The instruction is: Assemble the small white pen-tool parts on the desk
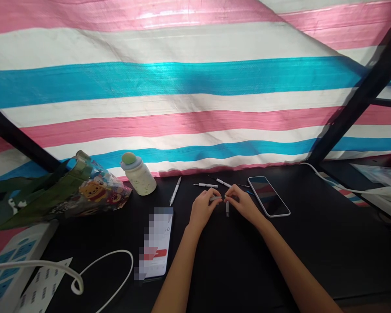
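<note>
In the middle of the black desk, my left hand [202, 208] is closed round a light grey pen barrel [216, 198]. My right hand [243, 202] sits just beside it, thumb and forefinger pinched at the barrel's right end; whatever small piece they hold is too small to make out. Below my right fingertips lies a short grey pen part [227, 209]. Beyond my hands are a white pen piece with a thin dark tip [207, 185] and a second white pen piece [223, 183]. A whole white pen [175, 191] lies to the left.
A phone with a lit screen [158, 243] lies left of my forearm, a dark-screened phone [269, 196] to the right. Farther left stand a bottle [139, 176], a cartoon-print bag [94, 189] and a power strip [16, 256] with a white cable [130, 256]. A striped sheet [195, 78] hangs behind.
</note>
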A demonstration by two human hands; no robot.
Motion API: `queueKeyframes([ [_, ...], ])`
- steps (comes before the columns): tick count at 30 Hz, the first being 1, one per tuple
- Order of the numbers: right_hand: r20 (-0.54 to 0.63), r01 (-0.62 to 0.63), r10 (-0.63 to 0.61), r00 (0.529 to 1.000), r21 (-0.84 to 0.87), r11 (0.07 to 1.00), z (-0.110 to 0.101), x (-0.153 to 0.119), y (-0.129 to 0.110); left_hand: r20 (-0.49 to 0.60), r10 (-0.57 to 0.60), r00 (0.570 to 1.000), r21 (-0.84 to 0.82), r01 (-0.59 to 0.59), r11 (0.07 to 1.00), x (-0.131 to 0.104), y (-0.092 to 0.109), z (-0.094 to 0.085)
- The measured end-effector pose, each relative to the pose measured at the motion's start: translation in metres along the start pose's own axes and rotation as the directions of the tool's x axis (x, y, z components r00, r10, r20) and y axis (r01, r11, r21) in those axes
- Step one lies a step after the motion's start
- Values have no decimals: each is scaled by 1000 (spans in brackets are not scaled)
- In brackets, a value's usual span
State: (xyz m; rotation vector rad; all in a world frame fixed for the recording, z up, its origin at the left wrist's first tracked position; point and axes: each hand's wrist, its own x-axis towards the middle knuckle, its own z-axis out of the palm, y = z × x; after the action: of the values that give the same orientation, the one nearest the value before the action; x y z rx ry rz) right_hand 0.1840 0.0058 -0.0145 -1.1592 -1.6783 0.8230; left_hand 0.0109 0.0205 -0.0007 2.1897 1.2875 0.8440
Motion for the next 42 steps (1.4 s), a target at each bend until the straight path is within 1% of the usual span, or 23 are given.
queueKeyframes([
  [4,-21,-17,18,1000,51,999,1,1,4,-24,21,999,-37,-22,999,1,-1,3],
  [7,-40,-36,41,998,116,993,1,2,10,-7,71,997,-112,-71,991,3,-2,5],
  [10,-37,-45,50,998,138,989,2,2,13,10,120,993,-149,-117,982,3,-2,6],
  [17,-33,-48,50,998,69,996,0,1,7,-6,46,999,-149,-46,988,3,-4,5],
  [22,-25,-56,57,998,29,998,-3,-1,0,11,45,999,-180,-42,983,3,-5,2],
  [26,-3,-61,61,998,27,998,-2,-1,-2,15,44,999,-155,-41,987,3,-4,2],
  [34,-7,-85,85,996,-14,996,-3,-1,2,20,133,991,-141,-129,981,2,2,4],
  [39,1,-76,76,997,3,997,-3,-2,4,4,118,993,-100,-117,988,1,2,2],
  [42,10,-73,73,997,10,997,-3,-2,4,-32,86,996,-56,-87,995,2,-1,1],
])
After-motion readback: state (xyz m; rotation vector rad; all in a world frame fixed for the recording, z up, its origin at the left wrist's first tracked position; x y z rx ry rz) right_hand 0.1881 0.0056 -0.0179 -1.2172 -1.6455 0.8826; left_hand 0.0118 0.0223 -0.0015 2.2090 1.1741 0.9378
